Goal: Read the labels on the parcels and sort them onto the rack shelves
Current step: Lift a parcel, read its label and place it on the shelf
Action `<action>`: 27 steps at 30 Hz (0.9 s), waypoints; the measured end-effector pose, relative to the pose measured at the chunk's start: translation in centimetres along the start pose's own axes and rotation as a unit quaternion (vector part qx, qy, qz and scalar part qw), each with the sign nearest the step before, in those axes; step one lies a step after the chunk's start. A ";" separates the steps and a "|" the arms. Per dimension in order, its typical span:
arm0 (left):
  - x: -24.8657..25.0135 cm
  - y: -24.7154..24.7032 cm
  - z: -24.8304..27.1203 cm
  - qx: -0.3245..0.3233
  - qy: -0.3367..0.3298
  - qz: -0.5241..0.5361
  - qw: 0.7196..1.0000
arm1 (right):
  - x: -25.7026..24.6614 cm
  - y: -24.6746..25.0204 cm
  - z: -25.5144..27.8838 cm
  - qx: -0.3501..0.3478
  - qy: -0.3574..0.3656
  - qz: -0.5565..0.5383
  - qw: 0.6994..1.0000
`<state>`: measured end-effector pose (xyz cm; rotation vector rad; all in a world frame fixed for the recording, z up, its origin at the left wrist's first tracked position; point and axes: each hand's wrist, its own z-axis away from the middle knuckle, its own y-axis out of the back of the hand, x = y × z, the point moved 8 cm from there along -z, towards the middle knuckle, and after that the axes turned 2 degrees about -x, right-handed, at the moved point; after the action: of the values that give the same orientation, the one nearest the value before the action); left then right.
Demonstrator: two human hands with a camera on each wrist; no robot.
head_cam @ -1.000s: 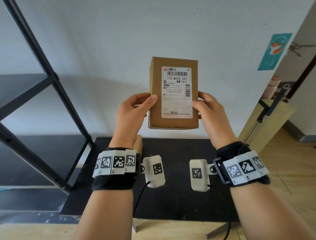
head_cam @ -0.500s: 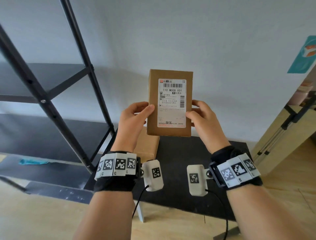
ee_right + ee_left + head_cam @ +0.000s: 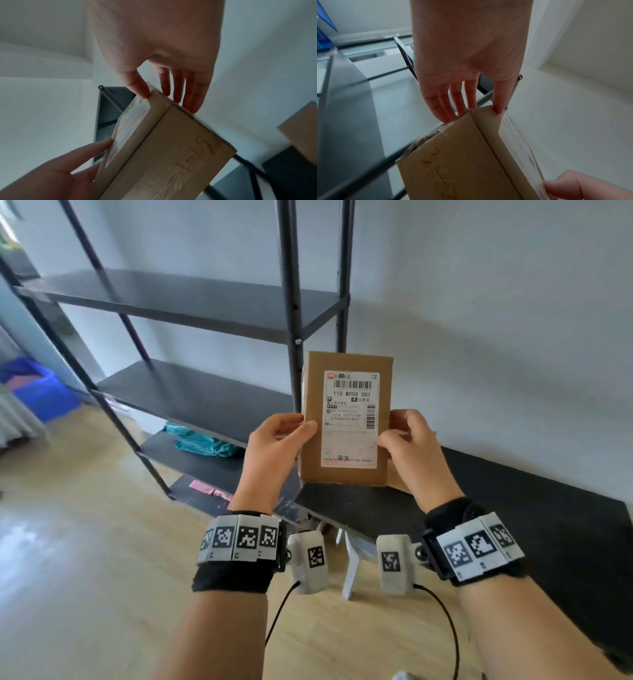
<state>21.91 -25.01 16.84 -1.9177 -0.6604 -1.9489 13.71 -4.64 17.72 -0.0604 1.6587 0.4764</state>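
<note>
Both hands pinch the upright labelled parcel beside the rack.

Brown cardboard parcel, rectangular, held upright in mid-air in front of the rack. White shipping label on the near face, filling most of it: barcode at the top, "110 M008 001" printed below, a smaller barcode at the right edge, fine print too small to read. Orange handwritten marks on the underside, seen in both wrist views. Clear tape along one seam. Black metal rack behind and to the left, slanted uprights, several dark flat shelves. Teal soft parcel lying on a lower shelf; pink flat item on the lowest one.
</note>
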 end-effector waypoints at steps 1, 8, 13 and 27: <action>-0.5 2.3 0.6 0.014 0.005 -0.002 1.000 | -0.4 -2.2 0.6 -0.013 0.002 -0.001 1.000; -3.4 17.2 3.7 0.106 0.049 -0.008 0.993 | -3.2 -16.8 3.0 -0.091 0.003 -0.038 0.995; -4.8 26.5 4.7 0.178 0.055 0.007 0.983 | -6.0 -26.9 2.7 -0.165 0.027 -0.025 0.986; -5.6 46.3 -6.1 0.291 0.047 0.010 0.956 | -12.7 -52.2 -8.5 -0.285 0.061 -0.054 0.955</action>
<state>41.79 -67.58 15.79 -1.4502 -1.0410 -1.5807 23.93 -58.04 16.29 -0.6142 1.5806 0.8677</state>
